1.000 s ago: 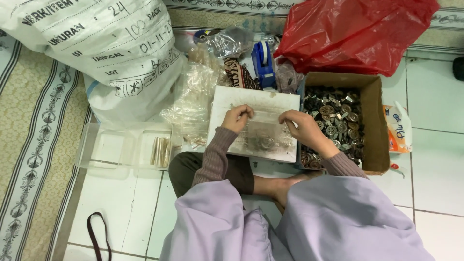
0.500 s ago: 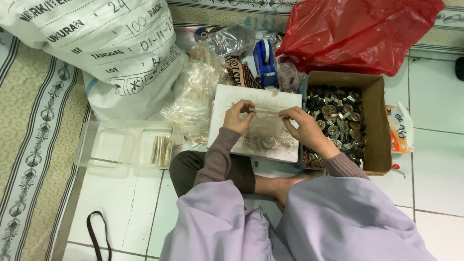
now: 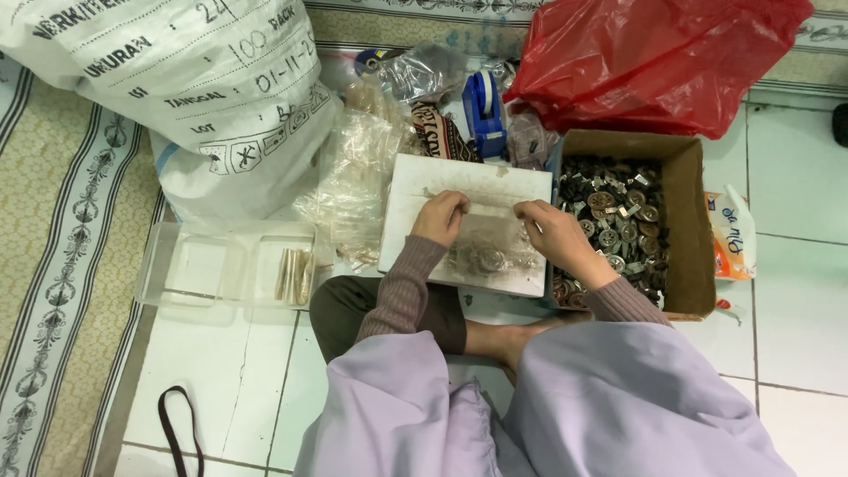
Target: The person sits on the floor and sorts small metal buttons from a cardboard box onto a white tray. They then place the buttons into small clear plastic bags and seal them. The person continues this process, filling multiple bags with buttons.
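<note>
both hands, left (image 3: pixel 442 215) and right (image 3: pixel 552 231), pinch a thin clear bag (image 3: pixel 495 212) over the white board (image 3: pixel 468 181); looks like mid-bagging, buttons (image 3: pixel 484 259) at the near edge probably next.

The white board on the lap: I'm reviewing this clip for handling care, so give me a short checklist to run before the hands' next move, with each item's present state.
1. White board lies flat across the lap: ok.
2. Left hand and right hand both over the board: ok.
3. Thin strip held between the hands: cannot tell, too small.
4. Small round pieces stay on the board, away from its edge: ok.
5. Cardboard box of metal pieces beside the right hand: ok.
6. Clear tray close by on the left: ok.
</note>
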